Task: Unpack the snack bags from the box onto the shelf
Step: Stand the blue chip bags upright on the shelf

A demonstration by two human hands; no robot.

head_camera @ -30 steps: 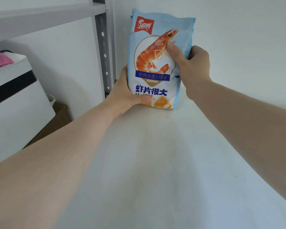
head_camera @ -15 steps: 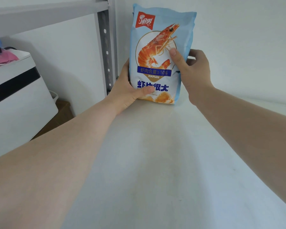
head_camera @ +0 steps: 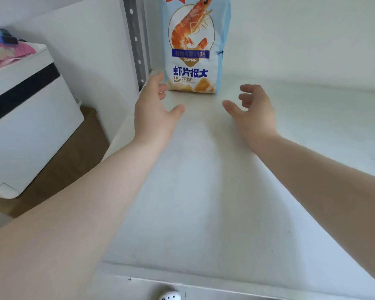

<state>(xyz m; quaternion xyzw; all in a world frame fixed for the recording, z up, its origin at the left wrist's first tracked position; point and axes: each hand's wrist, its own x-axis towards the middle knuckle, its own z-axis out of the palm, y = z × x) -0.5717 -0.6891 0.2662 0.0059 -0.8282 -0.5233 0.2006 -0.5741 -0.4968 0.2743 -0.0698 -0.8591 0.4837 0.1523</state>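
A light-blue snack bag (head_camera: 195,46) with an orange shrimp picture stands upright at the back left of the white shelf (head_camera: 204,191), against the rear wall and beside the grey upright post (head_camera: 136,40). My left hand (head_camera: 154,111) hovers just in front of the bag's lower left corner, fingers spread and holding nothing. My right hand (head_camera: 253,109) is off the bag's lower right, fingers curled apart and empty. Neither hand touches the bag. The box is out of view.
A white appliance with a black band (head_camera: 26,118) stands to the left on a brown wooden surface (head_camera: 74,152), pink cloth (head_camera: 7,53) on top. The shelf's front edge (head_camera: 225,282) runs along the bottom; a white shoe tip (head_camera: 170,296) shows below it.
Both hands have let go of the snack bag and drawn back towards me. The bag now stands alone on the shelf. The view has tilted downward.
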